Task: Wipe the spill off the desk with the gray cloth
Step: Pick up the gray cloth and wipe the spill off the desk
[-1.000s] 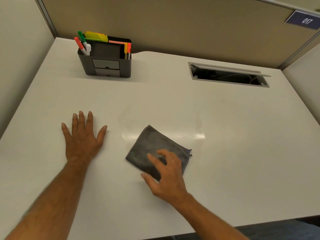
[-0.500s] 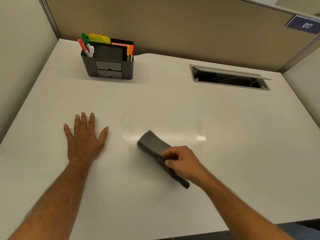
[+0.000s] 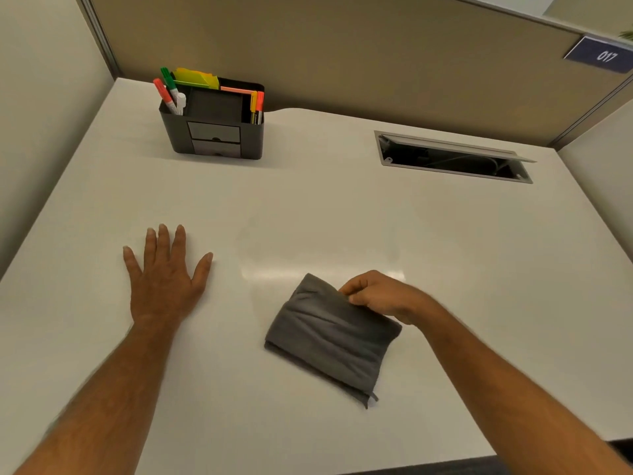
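Observation:
A folded gray cloth lies on the white desk, slightly right of centre and near the front. My right hand pinches the cloth's far right edge with fingers closed on it. My left hand rests flat on the desk to the left, fingers spread, holding nothing. A faint glossy wet patch shows on the desk just beyond the cloth, between the two hands.
A black desk organizer with markers and sticky notes stands at the back left. An open cable slot is cut into the desk at the back right. Partition walls enclose the desk on three sides.
My right hand lifted the cloth by one edge, turned it over and laid it flat again, now gripping its far edge. The left hand stayed flat in place.

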Demonstrator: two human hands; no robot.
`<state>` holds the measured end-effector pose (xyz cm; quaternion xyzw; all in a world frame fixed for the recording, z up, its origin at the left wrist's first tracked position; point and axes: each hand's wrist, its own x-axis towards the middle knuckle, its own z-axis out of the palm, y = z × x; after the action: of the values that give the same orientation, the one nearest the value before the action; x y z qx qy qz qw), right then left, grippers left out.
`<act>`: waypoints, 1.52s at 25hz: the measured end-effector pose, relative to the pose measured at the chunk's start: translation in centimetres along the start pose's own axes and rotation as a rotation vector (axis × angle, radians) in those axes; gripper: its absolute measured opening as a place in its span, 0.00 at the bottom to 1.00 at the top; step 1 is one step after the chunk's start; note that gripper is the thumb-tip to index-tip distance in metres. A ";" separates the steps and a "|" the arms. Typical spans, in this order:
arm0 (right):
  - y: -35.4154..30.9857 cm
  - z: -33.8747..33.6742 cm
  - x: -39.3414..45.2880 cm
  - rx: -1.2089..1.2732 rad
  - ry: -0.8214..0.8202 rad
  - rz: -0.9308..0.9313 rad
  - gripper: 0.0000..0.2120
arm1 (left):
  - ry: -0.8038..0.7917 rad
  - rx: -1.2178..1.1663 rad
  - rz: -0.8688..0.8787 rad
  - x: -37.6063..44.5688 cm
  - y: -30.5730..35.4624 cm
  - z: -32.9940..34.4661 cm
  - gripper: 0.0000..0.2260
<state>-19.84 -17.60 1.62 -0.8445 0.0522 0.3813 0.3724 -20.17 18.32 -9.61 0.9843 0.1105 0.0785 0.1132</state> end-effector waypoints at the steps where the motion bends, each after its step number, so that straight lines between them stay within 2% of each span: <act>1: 0.2 0.4 0.4 -0.069 0.037 0.003 0.09 | -0.001 -0.001 -0.001 0.0 0.0 0.0 0.37; 3: 0.4 1.1 0.8 -0.219 0.124 -0.058 0.14 | -0.006 -0.001 -0.008 0.1 0.0 0.0 0.37; 5: 0.3 1.9 0.3 -0.414 0.281 -0.182 0.12 | -0.017 0.001 -0.013 0.2 0.0 0.0 0.37; 9: 2.0 6.0 -2.4 -0.735 0.627 -0.682 0.07 | -0.019 0.000 -0.019 0.2 -0.1 0.1 0.37; 11: 3.9 8.8 -4.2 -0.774 0.613 -0.788 0.08 | -0.021 0.003 -0.027 0.2 -0.1 0.1 0.37; 14: 5.7 11.7 -4.9 -0.750 0.562 -0.676 0.16 | -0.024 0.006 -0.032 0.2 0.0 0.1 0.37; 18: 4.2 13.2 -2.7 -0.587 0.748 -0.433 0.19 | -0.018 0.014 -0.029 0.2 -0.1 0.1 0.37; 20: 4.3 14.0 -1.7 -0.688 0.684 -0.345 0.30 | -0.015 0.016 -0.023 0.1 0.0 0.1 0.37; 23: 5.4 14.7 -1.1 -0.862 0.562 -0.363 0.36 | -0.025 0.026 -0.024 0.2 0.0 0.1 0.37; 28: 5.1 14.5 -0.4 -0.921 0.444 -0.466 0.35 | -0.027 0.032 -0.039 0.1 0.0 0.0 0.37; 31: 3.1 15.1 0.5 -0.926 0.406 -0.496 0.34 | -0.049 0.022 -0.058 0.2 0.0 -0.1 0.38; 36: -1.7 17.8 3.1 -0.892 0.401 -0.538 0.34 | -0.019 -0.175 -0.183 0.9 0.0 -1.0 0.39; 38: -2.4 18.2 3.6 -0.895 0.418 -0.531 0.34 | -0.012 -0.162 -0.195 1.0 0.2 -1.0 0.39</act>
<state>-27.40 -3.04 -7.31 -0.9619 -0.2566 0.0836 0.0426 -19.38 18.57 -8.52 0.9570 0.1985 0.0697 0.1999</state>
